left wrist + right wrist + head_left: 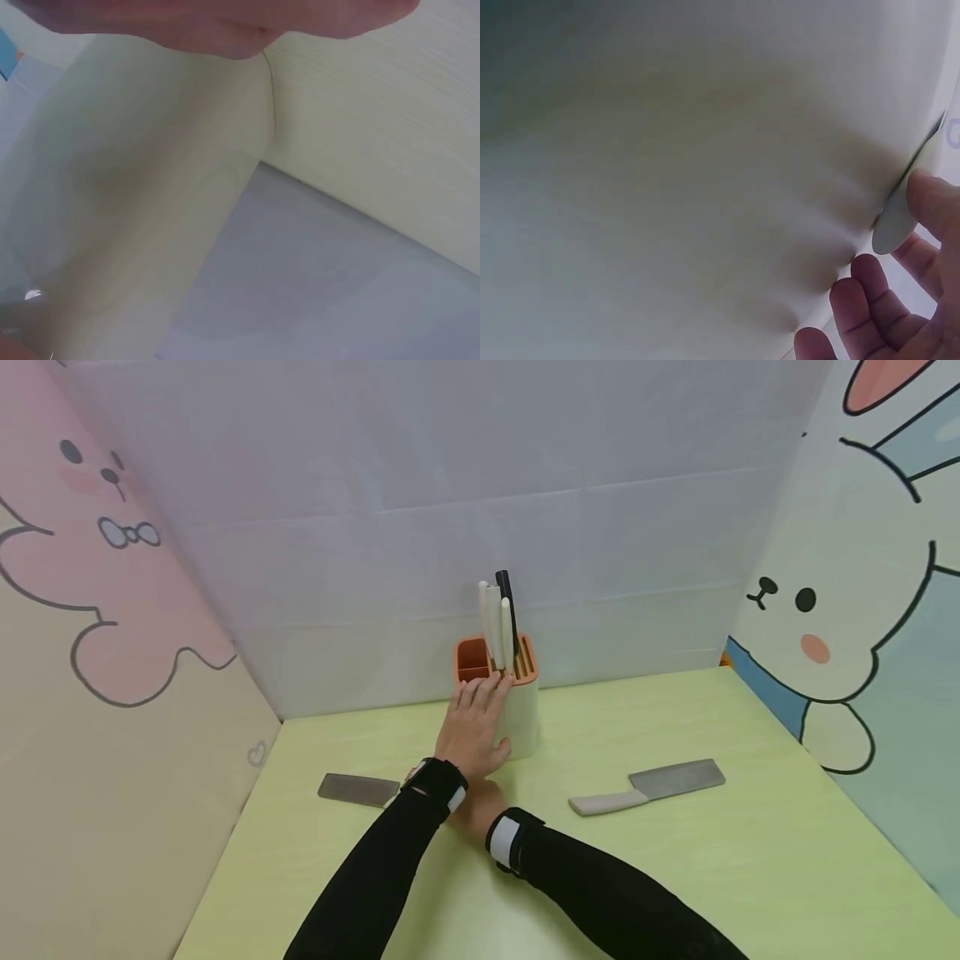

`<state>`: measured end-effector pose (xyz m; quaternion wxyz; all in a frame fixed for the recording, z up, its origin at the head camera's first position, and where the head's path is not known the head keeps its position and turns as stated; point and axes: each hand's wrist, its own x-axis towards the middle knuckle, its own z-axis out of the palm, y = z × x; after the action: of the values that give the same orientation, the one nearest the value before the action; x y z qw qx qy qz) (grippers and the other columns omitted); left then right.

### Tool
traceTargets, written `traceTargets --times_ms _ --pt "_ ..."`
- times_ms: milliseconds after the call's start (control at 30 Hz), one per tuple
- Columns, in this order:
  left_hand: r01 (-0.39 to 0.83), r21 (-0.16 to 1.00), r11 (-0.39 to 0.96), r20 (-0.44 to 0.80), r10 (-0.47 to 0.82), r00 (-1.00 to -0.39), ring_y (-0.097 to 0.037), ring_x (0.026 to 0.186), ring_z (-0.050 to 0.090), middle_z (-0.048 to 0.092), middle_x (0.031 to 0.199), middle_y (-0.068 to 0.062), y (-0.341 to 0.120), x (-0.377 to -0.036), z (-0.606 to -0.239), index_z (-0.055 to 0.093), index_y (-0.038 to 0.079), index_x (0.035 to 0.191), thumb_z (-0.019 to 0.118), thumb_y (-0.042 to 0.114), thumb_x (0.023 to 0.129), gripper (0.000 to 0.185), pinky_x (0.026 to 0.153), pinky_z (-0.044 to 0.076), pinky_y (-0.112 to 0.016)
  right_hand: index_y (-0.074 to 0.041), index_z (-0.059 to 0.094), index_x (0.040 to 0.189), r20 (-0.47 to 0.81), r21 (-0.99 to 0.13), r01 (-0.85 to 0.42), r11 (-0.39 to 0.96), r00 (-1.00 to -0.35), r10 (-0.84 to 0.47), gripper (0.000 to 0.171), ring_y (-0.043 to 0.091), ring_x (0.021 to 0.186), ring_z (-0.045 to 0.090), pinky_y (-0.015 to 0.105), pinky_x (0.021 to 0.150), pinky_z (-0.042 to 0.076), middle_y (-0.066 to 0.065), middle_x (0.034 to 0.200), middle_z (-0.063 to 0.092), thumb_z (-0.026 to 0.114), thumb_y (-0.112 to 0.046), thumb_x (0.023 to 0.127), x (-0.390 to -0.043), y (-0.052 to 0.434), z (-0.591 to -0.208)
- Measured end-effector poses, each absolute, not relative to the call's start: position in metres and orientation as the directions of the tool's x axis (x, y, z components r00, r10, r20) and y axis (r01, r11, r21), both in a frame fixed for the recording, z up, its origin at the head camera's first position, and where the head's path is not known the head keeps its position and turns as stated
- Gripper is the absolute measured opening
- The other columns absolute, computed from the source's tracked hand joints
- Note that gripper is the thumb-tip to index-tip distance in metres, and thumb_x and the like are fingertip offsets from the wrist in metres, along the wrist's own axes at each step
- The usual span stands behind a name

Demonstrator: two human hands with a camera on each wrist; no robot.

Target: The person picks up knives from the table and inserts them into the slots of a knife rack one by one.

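Observation:
In the head view, my left hand (472, 727) rests against the front of a white knife block (527, 718) with an orange top, its fingers extended up to the rim. The pale wall of the block (97, 172) fills much of the left wrist view. Beneath my left wrist, my right hand (480, 806) pinches the pale handle (895, 225) of a cleaver between thumb and finger. That cleaver's blade (358, 788) points left, flat at table level. Its handle is mostly hidden by my left arm in the head view.
A second cleaver (675, 779) with a pale handle lies on the light green table (637, 885) to the right. White handles (495, 622) and a black handle (504, 583) stand up from the block. A pale wall (360, 568) rises behind it.

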<state>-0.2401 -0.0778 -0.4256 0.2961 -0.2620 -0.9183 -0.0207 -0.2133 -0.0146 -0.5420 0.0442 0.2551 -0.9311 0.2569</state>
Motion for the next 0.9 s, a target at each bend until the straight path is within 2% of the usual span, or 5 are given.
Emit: traceTargets --times_ms 100,233,433,533,900 --pt "0.499 -0.116 0.859 0.564 0.47 -0.679 -0.031 0.132 0.03 0.032 0.15 -0.012 -0.079 -0.241 -0.427 0.02 0.013 0.153 0.069 0.034 0.076 0.094 0.114 0.016 -0.046 -0.014 0.065 0.092 0.236 -0.442 -0.516 0.733 -0.856 -0.461 0.027 0.014 0.075 0.059 0.032 0.062 0.049 -0.004 0.084 0.064 0.067 -0.039 0.081 -0.21 -0.01 -0.54" --pt "0.506 -0.118 0.854 0.572 0.475 -0.669 -0.031 0.131 0.031 0.032 0.15 -0.012 -0.081 -0.242 -0.429 0.02 0.012 0.153 0.068 0.033 0.076 0.094 0.114 0.017 -0.047 -0.011 0.069 0.108 0.247 -0.352 -0.565 0.746 -0.825 -0.508 0.04 0.018 0.093 0.061 0.034 0.071 0.053 0.002 0.104 0.066 0.069 -0.042 0.083 -0.199 0.0 -0.531" --pt "0.512 -0.115 0.851 0.564 0.48 -0.672 -0.031 0.131 0.031 0.032 0.15 -0.013 -0.082 -0.24 -0.427 0.021 0.011 0.153 0.07 0.032 0.076 0.094 0.113 0.018 -0.047 -0.019 0.074 0.093 0.234 -0.148 -0.669 0.728 -0.739 -0.632 0.022 0.015 0.074 0.054 0.026 0.056 0.044 -0.002 0.079 0.058 0.07 -0.038 0.083 -0.181 0.022 -0.519" --pt "0.513 -0.116 0.85 0.57 0.48 -0.667 -0.031 0.131 0.031 0.031 0.15 -0.013 -0.081 -0.24 -0.427 0.021 0.011 0.152 0.07 0.032 0.076 0.093 0.113 0.02 -0.047 -0.019 0.071 0.09 0.213 -0.143 -0.685 0.715 -0.726 -0.654 0.021 0.013 0.069 0.05 0.025 0.05 0.041 -0.004 0.077 0.055 0.072 -0.038 0.082 -0.172 0.036 -0.512" --pt "0.526 -0.129 0.841 0.566 0.498 -0.657 -0.032 0.13 0.033 0.033 0.149 -0.014 -0.08 -0.239 -0.423 0.024 0.009 0.152 0.071 0.031 0.077 0.091 0.113 0.019 -0.046 -0.019 0.069 0.095 0.146 -0.131 -0.676 0.725 -0.737 -0.66 0.026 0.011 0.071 0.048 0.025 0.051 0.041 -0.005 0.082 0.054 0.071 -0.042 0.083 -0.146 0.086 -0.498"
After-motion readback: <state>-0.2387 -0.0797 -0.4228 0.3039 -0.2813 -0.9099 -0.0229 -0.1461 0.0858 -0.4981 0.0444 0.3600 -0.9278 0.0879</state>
